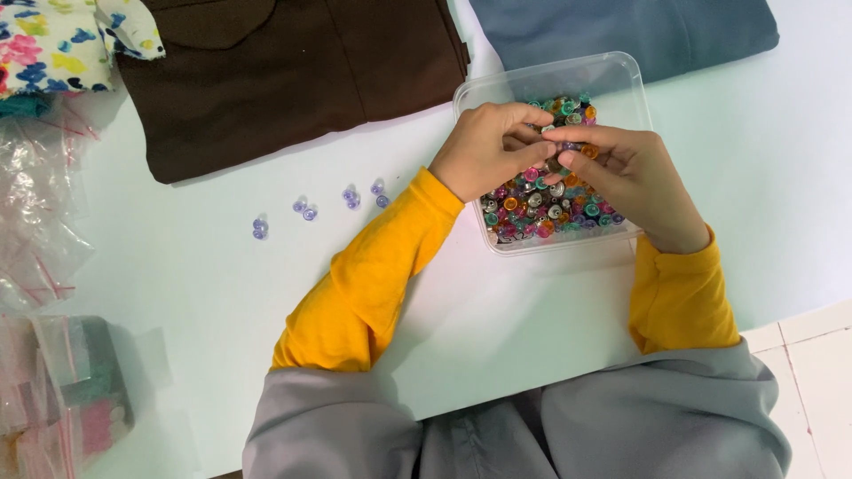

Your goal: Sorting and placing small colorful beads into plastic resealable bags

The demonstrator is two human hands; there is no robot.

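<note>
- Head view: both hands meet over a clear plastic box [621,75] of small coloured snap buttons [541,208] on the pale surface [497,337].
- The left hand [484,146] has its fingers [524,115] curled in narrow, tips pinched toward the right hand's; they seem to grip something tiny, but it is too small to make out.
- The right hand [635,173] lies across the box with its fingers [586,135] close together and pointing left, touching the left fingertips (a small button may sit between them; I cannot tell).
- The buttons fill the box directly beneath and around both sets of fingers, the heap showing mostly below the hands.
- Five pale purple snap pieces [306,210] lie loose on the surface, well to the left of the box.
- A folded brown garment [266,80] lies above them, a blue-grey cloth [639,31] just beyond the box.
- Clear plastic bags [40,204] sit at the left edge.
</note>
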